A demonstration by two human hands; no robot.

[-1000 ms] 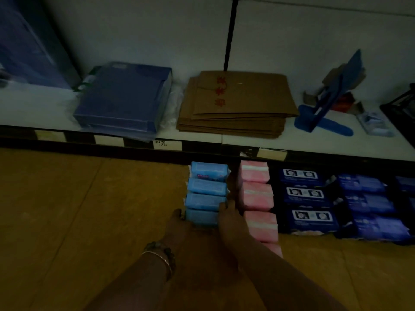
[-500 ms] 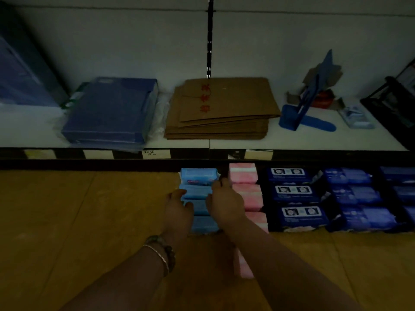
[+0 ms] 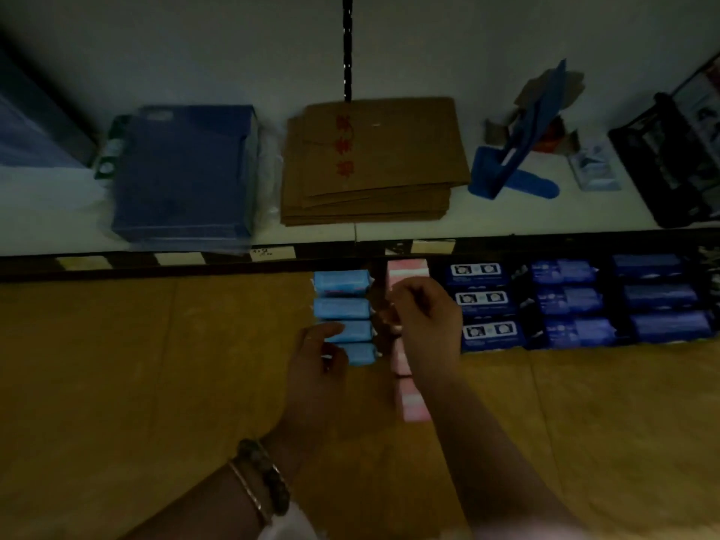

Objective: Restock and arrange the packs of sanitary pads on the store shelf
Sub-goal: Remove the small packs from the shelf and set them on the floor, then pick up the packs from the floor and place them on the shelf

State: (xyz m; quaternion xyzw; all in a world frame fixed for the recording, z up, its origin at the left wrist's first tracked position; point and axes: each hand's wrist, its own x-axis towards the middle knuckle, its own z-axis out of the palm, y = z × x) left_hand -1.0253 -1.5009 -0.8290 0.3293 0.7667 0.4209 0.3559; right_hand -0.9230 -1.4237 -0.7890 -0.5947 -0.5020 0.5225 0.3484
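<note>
A column of several light blue pad packs (image 3: 342, 305) lies on the brown lower shelf (image 3: 156, 364). Right beside it runs a column of pink pad packs (image 3: 409, 268), reaching nearer to me at its front end (image 3: 413, 407). My left hand (image 3: 317, 360) sits at the left side of the blue column, its loosely bent fingers touching the third pack. My right hand (image 3: 426, 321) lies over the middle of the pink column, fingers and thumb curled round a pink pack. The packs under that hand are hidden.
Dark blue packs (image 3: 481, 302) and further blue packs (image 3: 569, 302) fill the lower shelf to the right. On the white upper shelf (image 3: 46, 224) lie a blue box (image 3: 187, 173), a stack of brown envelopes (image 3: 374, 161), a blue holder (image 3: 514, 165) and a black rack (image 3: 678, 150).
My right hand moved right from the blue column onto the pink column and closed on a pack. My left hand slid back toward me along the blue packs. The camera tilted further down.
</note>
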